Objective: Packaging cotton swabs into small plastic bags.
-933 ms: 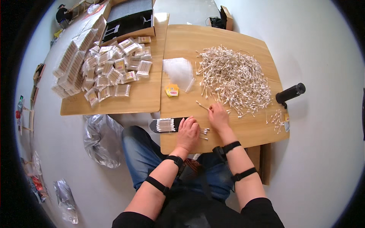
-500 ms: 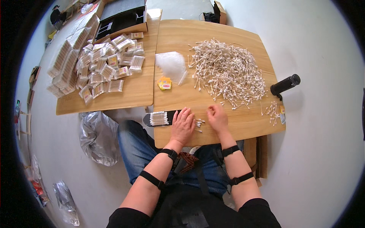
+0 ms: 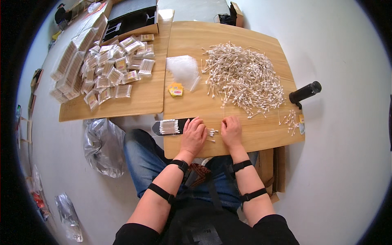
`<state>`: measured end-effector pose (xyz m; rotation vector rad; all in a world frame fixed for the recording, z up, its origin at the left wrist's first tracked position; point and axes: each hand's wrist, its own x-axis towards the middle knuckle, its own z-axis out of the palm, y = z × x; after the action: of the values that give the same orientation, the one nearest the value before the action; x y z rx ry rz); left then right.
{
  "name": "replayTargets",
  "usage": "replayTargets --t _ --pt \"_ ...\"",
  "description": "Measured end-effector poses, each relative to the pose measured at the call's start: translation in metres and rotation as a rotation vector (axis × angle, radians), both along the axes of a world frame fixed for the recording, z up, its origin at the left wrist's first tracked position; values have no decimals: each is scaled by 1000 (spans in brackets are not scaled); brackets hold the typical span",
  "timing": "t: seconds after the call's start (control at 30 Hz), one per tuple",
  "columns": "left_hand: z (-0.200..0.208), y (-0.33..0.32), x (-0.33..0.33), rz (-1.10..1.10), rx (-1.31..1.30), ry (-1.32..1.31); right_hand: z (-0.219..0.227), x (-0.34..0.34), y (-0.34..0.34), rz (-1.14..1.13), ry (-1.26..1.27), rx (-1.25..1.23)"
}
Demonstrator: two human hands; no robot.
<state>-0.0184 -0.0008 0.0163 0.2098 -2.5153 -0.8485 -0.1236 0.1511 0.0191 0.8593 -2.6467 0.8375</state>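
On the black board (image 3: 182, 125), I see slim, white-tipped swabs (image 3: 169, 127) lying evenly side by side; my left hand (image 3: 193, 136) lies bent-fingered beside them, my right hand (image 3: 231, 130) is curled. Whether either grips anything, I can't tell.

Pretty plain getup tbh: black short-sleeved top (image 3: 183, 216) and blue jeans (image 3: 141, 165) with a faded patch on the thigh. Left hand (image 3: 194, 135) and right hand (image 3: 231, 130) are both bare. Each forearm's got two black straps (image 3: 161, 193), one near the wrist, one closer to the elbow. Oh, and a dark band (image 3: 214, 192) dangles down the front, details too murky to make out.
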Motion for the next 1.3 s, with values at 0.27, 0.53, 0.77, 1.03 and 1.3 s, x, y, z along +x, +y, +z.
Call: replayTargets --t 0.27,0.53,0.77,1.03,1.3 --pt "1 0 0 -4 -5 -9 1 7 -10 -10 -101 -151" --pt "-5 -1 0 0 -27 -40 1 -10 -14 83 -234 -53" --pt "-9 -2 -2 20 5 -56 10 -19 -17 23 -243 65" --pt "-8 5 -3 34 -165 -107 9 -25 -28 41 -213 29" --pt "-10 2 -2 39 -86 -103 5 -40 -33 -40 55 104"
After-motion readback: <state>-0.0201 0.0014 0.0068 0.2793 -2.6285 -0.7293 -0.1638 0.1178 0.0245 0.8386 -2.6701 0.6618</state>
